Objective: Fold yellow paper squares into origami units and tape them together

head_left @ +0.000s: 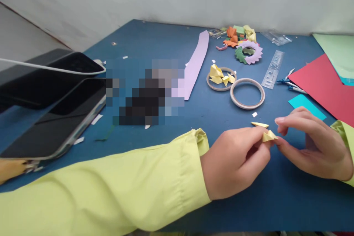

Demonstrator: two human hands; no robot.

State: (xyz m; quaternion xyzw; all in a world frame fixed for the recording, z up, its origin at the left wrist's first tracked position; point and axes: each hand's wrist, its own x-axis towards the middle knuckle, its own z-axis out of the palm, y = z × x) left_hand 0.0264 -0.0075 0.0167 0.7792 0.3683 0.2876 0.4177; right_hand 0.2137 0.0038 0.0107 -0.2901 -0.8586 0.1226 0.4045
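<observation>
Between thumb and forefinger, my left hand (pixel 238 162) pinches a small folded yellow paper piece (pixel 269 136). My right hand (pixel 318 147) is just to its right, thumb tip at the paper's edge, forefinger raised and apart from the thumb. Another thin yellow folded paper (pixel 260 124) shows just beyond my left fingers; whether it touches them I cannot tell. Farther back, several yellow folded pieces (pixel 216 72) lie in and over a tape ring (pixel 218 89). A second tape roll (pixel 233 99) lies beside that ring.
A purple paper strip (pixel 197 64), a green-and-purple folded paper ring (pixel 256 52) and a clear stencil ruler (pixel 273 70) lie farther back. Red paper (pixel 320 77), a cyan piece (pixel 306 106) and pens (pixel 295 87) are at right. A phone (pixel 61 118) stands left; a blurred patch hides part of the table.
</observation>
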